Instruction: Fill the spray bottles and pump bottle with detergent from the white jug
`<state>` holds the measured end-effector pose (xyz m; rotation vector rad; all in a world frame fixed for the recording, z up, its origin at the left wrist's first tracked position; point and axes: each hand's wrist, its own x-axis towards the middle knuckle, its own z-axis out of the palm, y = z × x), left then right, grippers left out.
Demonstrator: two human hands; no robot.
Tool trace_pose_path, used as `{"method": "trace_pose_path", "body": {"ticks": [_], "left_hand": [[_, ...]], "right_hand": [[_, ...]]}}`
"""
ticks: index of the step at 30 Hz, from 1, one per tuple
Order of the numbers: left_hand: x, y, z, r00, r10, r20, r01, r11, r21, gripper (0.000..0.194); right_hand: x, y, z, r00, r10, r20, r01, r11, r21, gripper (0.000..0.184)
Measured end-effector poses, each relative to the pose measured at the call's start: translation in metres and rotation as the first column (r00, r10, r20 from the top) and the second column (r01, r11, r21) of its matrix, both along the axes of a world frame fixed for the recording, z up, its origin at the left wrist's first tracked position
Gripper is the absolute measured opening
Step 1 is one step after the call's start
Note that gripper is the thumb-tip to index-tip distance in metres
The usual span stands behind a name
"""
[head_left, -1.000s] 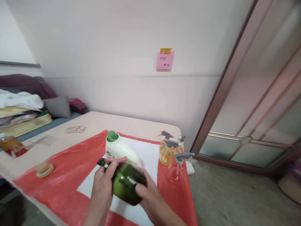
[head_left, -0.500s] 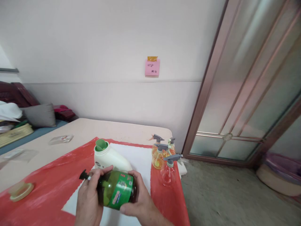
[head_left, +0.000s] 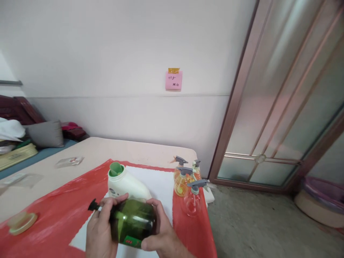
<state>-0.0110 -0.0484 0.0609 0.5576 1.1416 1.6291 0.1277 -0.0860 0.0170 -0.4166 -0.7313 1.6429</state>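
Both hands hold a dark green bottle lying on its side above the table. My left hand is wrapped round its neck, just behind the black pump head. My right hand grips the bottle's base from the right. Right behind the bottle stands a white jug with an open green spout. It rests on a white cloth spread over a red sheet.
Three spray bottles with grey triggers stand at the table's right edge. A cream lid lies on the red sheet at left. Clear plastic packets lie on the beige table. A glass door is at right, bedding at left.
The bottle has turned in my hands: its green label faced up half a second ago and is now rolled underneath. The camera view has shifted right since one second ago.
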Motion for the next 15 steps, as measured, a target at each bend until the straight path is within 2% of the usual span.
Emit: {"method": "trace_pose_path", "body": {"ticks": [3, 5, 7, 8, 9, 10, 11, 13, 15], "left_hand": [[0.005, -0.005, 0.003, 1.000, -0.007, -0.011, 0.007, 0.999, 0.033, 0.034], [0.008, -0.008, 0.006, 1.000, -0.008, -0.028, 0.010, 0.999, 0.047, 0.035], [0.008, -0.010, 0.009, 0.996, -0.015, -0.086, 0.022, 0.997, 0.080, 0.033], [0.008, -0.010, 0.010, 0.992, -0.020, -0.121, 0.032, 0.994, 0.100, 0.032], [0.008, -0.010, 0.011, 0.988, -0.021, -0.154, 0.040, 0.992, 0.121, 0.032], [0.007, -0.011, 0.011, 0.984, -0.023, -0.175, 0.047, 0.989, 0.137, 0.031], [0.007, -0.011, 0.011, 0.984, -0.023, -0.177, 0.049, 0.988, 0.144, 0.031], [0.005, -0.011, 0.009, 0.991, -0.017, -0.132, 0.035, 0.990, 0.134, 0.032], [0.002, -0.010, 0.008, 0.996, 0.028, -0.079, -0.019, 0.994, 0.109, 0.030]], "right_hand": [[0.000, 0.000, -0.001, 0.996, 0.037, -0.085, -0.042, 0.998, -0.050, 0.090], [0.003, 0.003, -0.008, 0.984, 0.146, -0.106, -0.162, 0.973, -0.166, 0.083], [0.006, 0.007, -0.017, 0.935, 0.341, -0.101, -0.355, 0.883, -0.306, 0.076], [0.007, 0.008, -0.020, 0.897, 0.432, -0.088, -0.434, 0.828, -0.356, 0.081], [0.007, 0.009, -0.022, 0.876, 0.476, -0.071, -0.464, 0.795, -0.392, 0.085], [0.006, 0.008, -0.023, 0.882, 0.469, -0.043, -0.445, 0.799, -0.404, 0.083], [0.005, 0.007, -0.021, 0.910, 0.414, -0.001, -0.383, 0.840, -0.385, 0.078], [0.003, 0.004, -0.014, 0.979, 0.185, 0.087, -0.157, 0.952, -0.264, 0.076], [0.003, 0.000, -0.005, 0.990, -0.015, 0.141, 0.032, 0.993, -0.117, 0.085]]}}
